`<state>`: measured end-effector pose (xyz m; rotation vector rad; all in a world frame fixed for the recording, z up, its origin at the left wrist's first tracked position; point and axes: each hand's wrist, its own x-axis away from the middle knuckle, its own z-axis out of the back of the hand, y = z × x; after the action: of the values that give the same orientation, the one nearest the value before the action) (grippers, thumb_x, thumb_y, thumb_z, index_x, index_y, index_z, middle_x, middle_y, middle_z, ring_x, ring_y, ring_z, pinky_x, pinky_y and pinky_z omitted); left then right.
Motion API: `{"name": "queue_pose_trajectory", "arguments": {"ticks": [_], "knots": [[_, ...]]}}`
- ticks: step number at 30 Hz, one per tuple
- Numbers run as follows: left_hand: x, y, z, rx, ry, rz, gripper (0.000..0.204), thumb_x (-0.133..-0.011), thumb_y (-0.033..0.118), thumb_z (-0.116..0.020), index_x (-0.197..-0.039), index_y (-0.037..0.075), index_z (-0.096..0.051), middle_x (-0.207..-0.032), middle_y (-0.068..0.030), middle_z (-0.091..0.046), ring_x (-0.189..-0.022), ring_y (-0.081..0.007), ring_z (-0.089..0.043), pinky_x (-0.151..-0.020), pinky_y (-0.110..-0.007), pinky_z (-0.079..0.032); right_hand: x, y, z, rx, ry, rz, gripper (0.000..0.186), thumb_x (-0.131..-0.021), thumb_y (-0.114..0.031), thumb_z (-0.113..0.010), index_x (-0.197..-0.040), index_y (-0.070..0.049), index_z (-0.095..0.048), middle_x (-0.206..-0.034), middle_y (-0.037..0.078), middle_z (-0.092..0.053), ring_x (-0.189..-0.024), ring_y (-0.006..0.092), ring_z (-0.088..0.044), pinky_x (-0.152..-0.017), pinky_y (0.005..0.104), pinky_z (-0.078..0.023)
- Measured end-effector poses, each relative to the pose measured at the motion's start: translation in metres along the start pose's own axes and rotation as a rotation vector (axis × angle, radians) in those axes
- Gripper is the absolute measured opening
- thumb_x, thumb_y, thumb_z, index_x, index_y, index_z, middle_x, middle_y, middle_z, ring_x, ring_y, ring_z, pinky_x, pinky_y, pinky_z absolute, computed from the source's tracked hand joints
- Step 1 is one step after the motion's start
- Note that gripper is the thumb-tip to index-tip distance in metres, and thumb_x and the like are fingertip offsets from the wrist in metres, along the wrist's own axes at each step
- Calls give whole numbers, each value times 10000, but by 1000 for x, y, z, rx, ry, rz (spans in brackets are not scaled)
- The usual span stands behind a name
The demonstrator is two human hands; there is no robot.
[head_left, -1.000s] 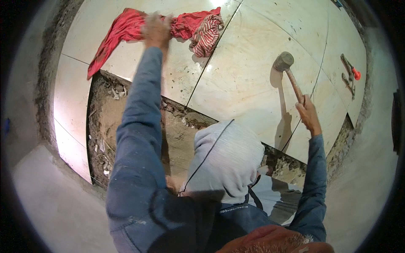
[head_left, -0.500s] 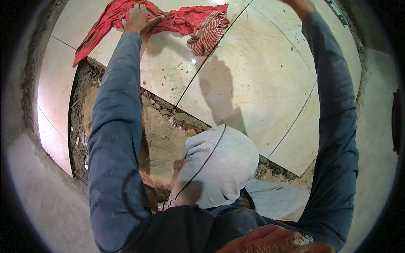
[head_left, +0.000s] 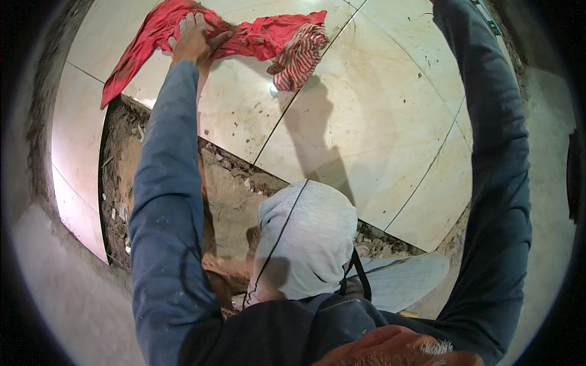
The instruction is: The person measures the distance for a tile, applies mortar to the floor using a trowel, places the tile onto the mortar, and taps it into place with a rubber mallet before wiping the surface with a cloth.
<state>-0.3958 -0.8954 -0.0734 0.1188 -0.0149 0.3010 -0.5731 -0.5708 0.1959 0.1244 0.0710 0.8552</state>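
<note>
My left hand (head_left: 194,38) lies on a crumpled red cloth (head_left: 134,55) at the top left, fingers spread and thumb out to the right. The cloth's striped red-and-white end (head_left: 300,58) rests on the pale floor tiles (head_left: 378,122). My right arm (head_left: 488,165) stretches up to the top right edge, with the hand out of the picture.
Below the tiles is an untiled strip of rough screed and rubble (head_left: 229,177). Light grey fabric (head_left: 305,232) with a dark cord over it is at my lower body. A blue-green tool (head_left: 485,15) lies by the top right edge. Concrete (head_left: 55,268) borders the tiles.
My right hand held a rubber mallet at middle right; the arm has since reached upward, and hand and mallet have left view. My left hand has shifted leftward and settled on the red cloth.
</note>
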Motion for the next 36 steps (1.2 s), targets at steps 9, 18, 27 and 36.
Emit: {"name": "queue_pose_trajectory", "arguments": {"ticks": [9,18,27,36], "knots": [[34,38,47,-25,36,80,940,-895,626,-631,-1526,-11,-350,-1575,-196,-386,-1461,-359,-344,-1143,-639,-280,123,-29,-8,-54,-45,-156,234,-950,-200,-671,-1102,-36,-603,-1010,235,-677,-939,379,-668,-798,486,-525],[13,28,31,14,50,74,915,-883,680,-614,-1459,-5,-427,-1498,-204,-439,-1409,-384,-388,-1095,-654,-323,147,-26,-45,184,-75,-191,153,-995,-134,-481,-1007,-66,-617,-709,176,-675,-630,357,-677,-579,501,-520],[119,192,-22,244,310,-564,709,-986,533,-548,-1469,21,-461,-1517,-183,-463,-1391,-354,-423,-1197,-553,-233,393,-57,-48,-1166,-107,-914,387,-1011,-423,-591,-952,-45,-534,-663,-10,-497,-490,87,-494,-430,272,-435],[152,249,2,63,44,-564,1020,-872,666,-627,-1489,-108,-379,-1530,-288,-420,-1442,-417,-372,-1198,-516,-285,384,-94,-170,-641,228,-763,252,-986,-227,-603,-1068,-29,-471,-742,229,-656,-644,397,-682,-575,501,-542]]}}
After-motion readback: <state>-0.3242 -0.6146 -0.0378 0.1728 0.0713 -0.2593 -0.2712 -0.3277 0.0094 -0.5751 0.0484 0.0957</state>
